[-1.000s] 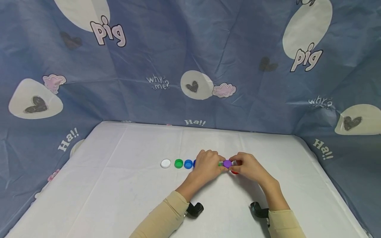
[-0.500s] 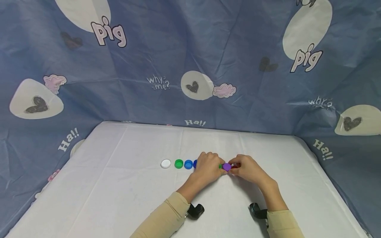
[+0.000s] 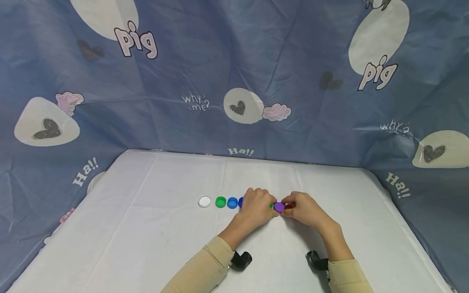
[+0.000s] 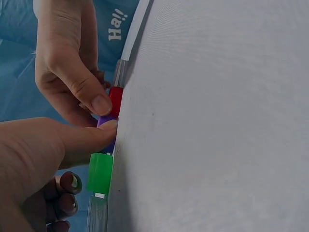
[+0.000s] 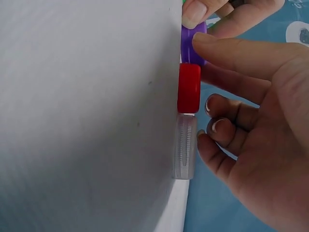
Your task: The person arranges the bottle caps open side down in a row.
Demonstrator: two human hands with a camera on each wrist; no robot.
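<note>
I have the left hand and right hand both pinching the purple cap between the red cap and green cap; I'd squeeze lightly and evenly, watching the wrist views so neither neighbour gets nudged.

Cap between 2 bottles

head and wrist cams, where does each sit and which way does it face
Head: worn on the head, facing forward and down at the white table; shows left grip, right grip and both sleeves.
Left wrist: on that wrist, facing the purple cap; both grips show.
Right wrist: on that wrist, facing the same cap; both grips show.
Shared by the wrist views: purple cap, red cap.
</note>
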